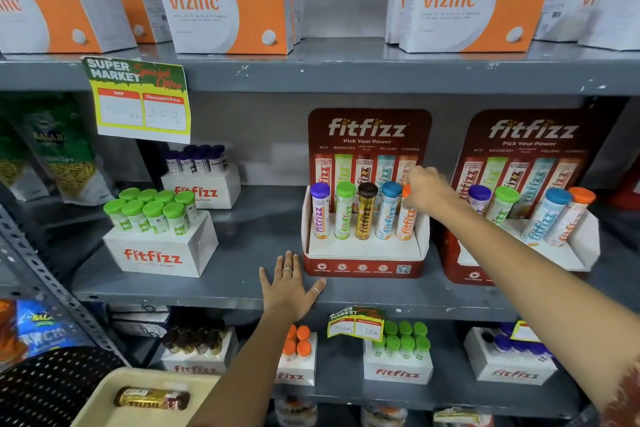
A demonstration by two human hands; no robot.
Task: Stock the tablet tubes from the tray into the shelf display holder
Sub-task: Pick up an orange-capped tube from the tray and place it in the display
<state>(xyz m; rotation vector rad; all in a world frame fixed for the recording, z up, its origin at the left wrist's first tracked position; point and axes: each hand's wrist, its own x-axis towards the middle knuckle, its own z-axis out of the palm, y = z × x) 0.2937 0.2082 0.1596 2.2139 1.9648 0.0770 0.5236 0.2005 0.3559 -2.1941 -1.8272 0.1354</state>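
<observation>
- Right hand point(424, 191): grip pinched on the orange-capped cylindrical tube point(406, 218), upright in the rightmost slot of the red-and-white cardboard display holder point(363, 262).
- Left hand point(289, 288): released, flat on the grey metal shelf point(225, 274).
- Near left: glossy gold tube point(152, 398) lying in the beige tray point(104, 402).

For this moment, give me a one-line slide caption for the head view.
Right hand seats the orange-capped tube in the display holder; left hand rests flat on the shelf.

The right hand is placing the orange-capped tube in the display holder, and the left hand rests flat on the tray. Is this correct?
Not quite. The head view shows the left hand flat on the grey shelf, not the tray. The right hand is at the orange-capped tube in the display holder.
</observation>
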